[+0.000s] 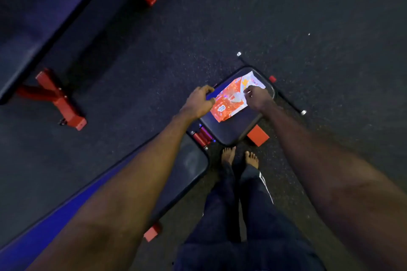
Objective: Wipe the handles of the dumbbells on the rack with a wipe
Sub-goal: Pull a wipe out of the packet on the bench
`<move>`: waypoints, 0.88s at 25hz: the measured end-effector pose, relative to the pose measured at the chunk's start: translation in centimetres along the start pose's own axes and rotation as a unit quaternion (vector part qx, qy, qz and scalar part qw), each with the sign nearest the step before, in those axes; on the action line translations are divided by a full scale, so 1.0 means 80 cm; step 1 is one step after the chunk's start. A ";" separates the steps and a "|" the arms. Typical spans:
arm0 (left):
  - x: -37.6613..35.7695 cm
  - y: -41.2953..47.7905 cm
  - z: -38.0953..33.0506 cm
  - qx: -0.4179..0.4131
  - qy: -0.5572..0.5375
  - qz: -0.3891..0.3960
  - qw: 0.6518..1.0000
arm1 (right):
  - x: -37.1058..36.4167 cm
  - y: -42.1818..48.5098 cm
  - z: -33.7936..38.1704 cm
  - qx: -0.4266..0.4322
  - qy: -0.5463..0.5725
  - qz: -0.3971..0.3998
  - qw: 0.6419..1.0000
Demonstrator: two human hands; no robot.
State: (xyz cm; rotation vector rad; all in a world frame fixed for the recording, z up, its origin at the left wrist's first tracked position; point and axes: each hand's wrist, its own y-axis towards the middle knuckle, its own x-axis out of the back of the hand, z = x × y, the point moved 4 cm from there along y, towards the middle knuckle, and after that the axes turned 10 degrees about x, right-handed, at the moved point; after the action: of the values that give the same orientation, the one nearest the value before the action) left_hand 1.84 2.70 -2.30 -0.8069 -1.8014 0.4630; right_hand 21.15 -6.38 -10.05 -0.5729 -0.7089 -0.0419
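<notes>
An orange and white pack of wipes [231,100] lies flat on the dark seat pad [233,130] of a bench below me. My left hand [199,101] rests on the pack's left edge, fingers curled against it. My right hand [256,97] is closed over the pack's upper right part, fingertips pinched at a small white bit near the opening. No dumbbells or rack are in view.
The bench's long blue back pad [92,196] runs to the lower left, on a red frame [257,136]. A second blue bench [37,20] with red legs stands at upper left. My bare feet [239,157] stand on dark speckled floor just before the seat.
</notes>
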 end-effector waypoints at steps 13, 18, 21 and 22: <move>-0.018 0.042 0.035 0.048 -0.032 0.030 0.998 | -0.067 0.075 -0.033 -0.150 0.156 0.001 0.976; -0.017 0.046 0.047 0.050 -0.037 0.028 0.998 | -0.075 0.085 -0.036 -0.158 0.055 0.032 0.985; -0.017 0.043 0.049 0.049 -0.041 0.028 0.998 | -0.084 0.082 -0.032 -0.127 0.046 0.015 0.991; -0.018 0.042 0.049 0.047 -0.042 0.027 0.998 | -0.085 0.079 -0.030 -0.126 0.063 0.004 0.990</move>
State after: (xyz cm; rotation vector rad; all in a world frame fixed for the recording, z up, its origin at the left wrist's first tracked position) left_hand -0.47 4.30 -6.90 -0.7822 -1.8243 0.6211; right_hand 18.79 -3.33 -18.83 -0.8078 -0.5812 -0.1602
